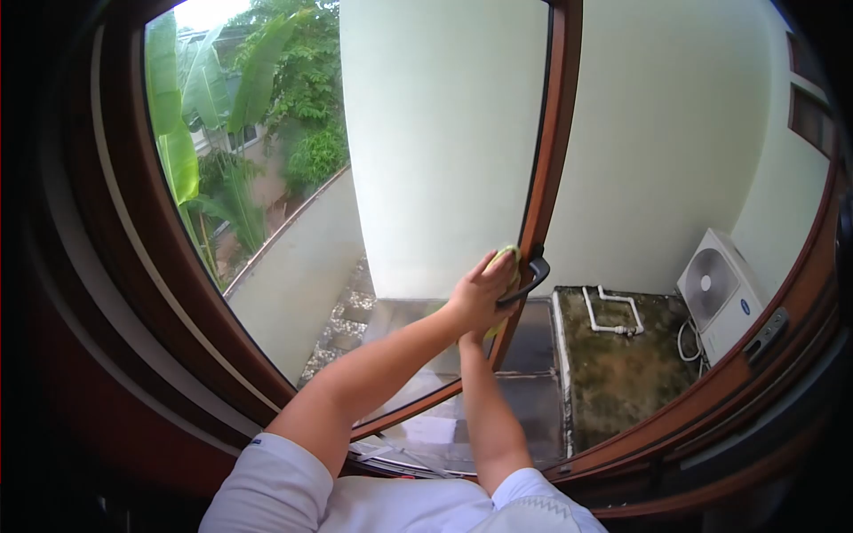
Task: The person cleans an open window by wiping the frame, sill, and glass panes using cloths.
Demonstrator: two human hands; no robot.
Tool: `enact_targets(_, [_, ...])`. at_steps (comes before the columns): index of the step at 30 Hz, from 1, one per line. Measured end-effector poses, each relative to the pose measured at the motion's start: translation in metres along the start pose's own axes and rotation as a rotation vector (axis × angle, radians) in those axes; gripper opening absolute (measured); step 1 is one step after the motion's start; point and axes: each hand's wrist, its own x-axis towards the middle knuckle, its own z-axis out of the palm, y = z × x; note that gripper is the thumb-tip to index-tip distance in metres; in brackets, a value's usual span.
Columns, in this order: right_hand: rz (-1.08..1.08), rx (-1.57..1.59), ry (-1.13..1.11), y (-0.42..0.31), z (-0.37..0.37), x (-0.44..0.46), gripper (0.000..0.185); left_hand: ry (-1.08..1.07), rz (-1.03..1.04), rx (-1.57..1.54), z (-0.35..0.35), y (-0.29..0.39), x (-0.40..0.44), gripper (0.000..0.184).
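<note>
A casement window with a brown frame stands swung outward. My left hand presses a yellow-green cloth against the frame's side, close to the black window handle. Its fingers lie over the cloth and point up. Just below it is my right hand, mostly covered by the left one, so its fingers do not show. A bit of yellow-green cloth also peeks out beside the right hand; I cannot make out whether the right hand grips it.
Outside on the right, an air-conditioner unit stands by white pipes on a stained slab. A low wall and plants are on the left. The window sill frame curves across the front right.
</note>
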Motion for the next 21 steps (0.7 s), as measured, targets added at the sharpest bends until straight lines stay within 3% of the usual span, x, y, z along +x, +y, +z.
enact_targets(3, [-0.050, 0.003, -0.010, -0.029, 0.002, 0.033, 0.056, 0.140, -0.152, 0.200, -0.011, -0.011, 0.018, 0.051])
enact_targets(4, [-0.057, 0.007, -0.008, -0.032, 0.004, 0.035, 0.056, 0.100, -0.031, 0.190, -0.039, -0.024, 0.015, 0.050])
enact_targets(7, [-0.047, -0.004, -0.005, -0.022, 0.003, 0.034, 0.055, 0.106, -0.052, 0.245, -0.019, -0.019, 0.016, 0.050])
enact_targets(10, [0.003, -0.012, 0.018, 0.008, -0.005, 0.018, 0.055, 0.141, -0.137, 0.139, 0.012, 0.003, 0.013, 0.060])
enact_targets(13, [0.064, -0.014, 0.053, 0.039, -0.021, -0.008, 0.055, 0.011, -0.065, 0.002, 0.014, 0.010, 0.003, 0.075])
enact_targets(16, [0.121, -0.003, 0.076, 0.064, -0.033, -0.031, 0.055, 0.017, -0.031, 0.046, 0.040, 0.025, -0.009, 0.083])
enact_targets(21, [0.168, 0.045, 0.103, 0.076, -0.045, -0.043, 0.055, -0.068, -0.013, 0.017, 0.061, 0.045, -0.015, 0.080])
